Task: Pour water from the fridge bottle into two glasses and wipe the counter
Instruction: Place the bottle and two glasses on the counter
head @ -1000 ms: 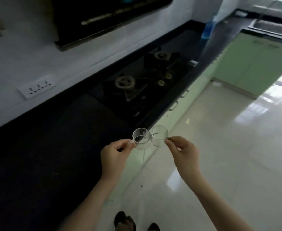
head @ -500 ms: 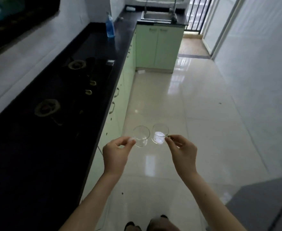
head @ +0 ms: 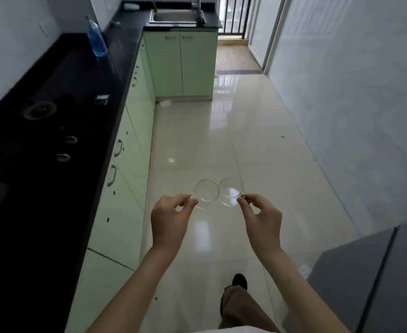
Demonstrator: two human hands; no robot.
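Observation:
Two small clear glasses are held side by side over the tiled floor, their rims almost touching. My left hand [head: 171, 221] pinches the left glass [head: 206, 193] at its near edge. My right hand [head: 261, 221] pinches the right glass [head: 230, 191] the same way. Both glasses look empty. The black counter [head: 53, 131] runs along the left. A blue bottle [head: 96, 36] stands on it far back. The grey fridge [head: 366, 280] fills the lower right corner.
A gas hob [head: 39, 111] is set into the counter, with pale green cabinets [head: 125, 179] below. A steel sink [head: 176, 15] sits at the far end, next to a barred doorway. A white wall bounds the right side. My leg and shoe [head: 239, 282] show below.
The view has swung from the counter and hob round to the right, down the aisle toward the sink. Both hands keep the glasses in the same pinch in front of me.

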